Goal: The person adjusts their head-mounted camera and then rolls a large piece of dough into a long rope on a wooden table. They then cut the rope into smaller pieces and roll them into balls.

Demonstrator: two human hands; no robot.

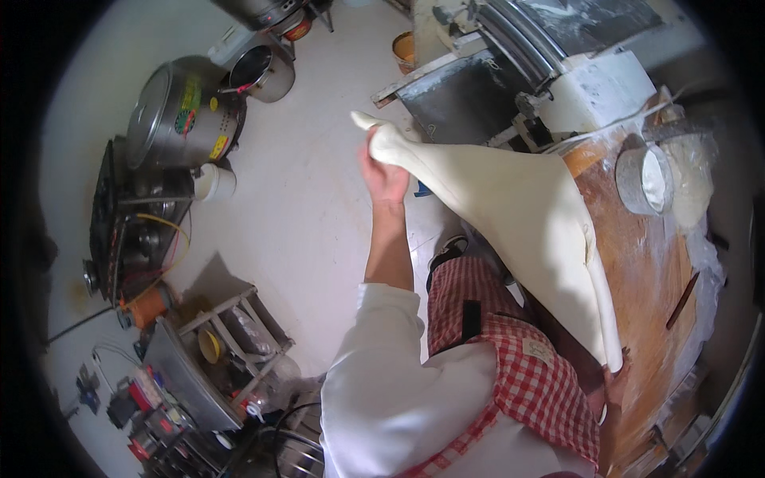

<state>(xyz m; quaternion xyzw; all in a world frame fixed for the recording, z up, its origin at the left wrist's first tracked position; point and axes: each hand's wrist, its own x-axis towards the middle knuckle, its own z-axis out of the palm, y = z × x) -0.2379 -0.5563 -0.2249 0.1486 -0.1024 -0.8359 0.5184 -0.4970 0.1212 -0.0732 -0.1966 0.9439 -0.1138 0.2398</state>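
Observation:
A large sheet of pale dough [514, 197] stretches from the upper middle down to the lower right, partly over a floured wooden worktop [645, 287]. My left hand [385, 170], raised over the floor, grips its narrow, bunched upper end, and a short tip sticks out past the fingers. At the dough's lower end, by the worktop's near edge, my right hand [614, 382] holds the folded corner; some of its fingers are hidden. The sheet sags between the two hands and has a small slit or crease near its right side.
A dough sheeter with steel rollers [526, 42] stands at the upper right. A round metal container of flour [645, 179] and a dark thin stick [682, 300] lie on the worktop. Large steel pots [179, 116], a white bucket [215, 182] and a metal rack [245, 340] line the left.

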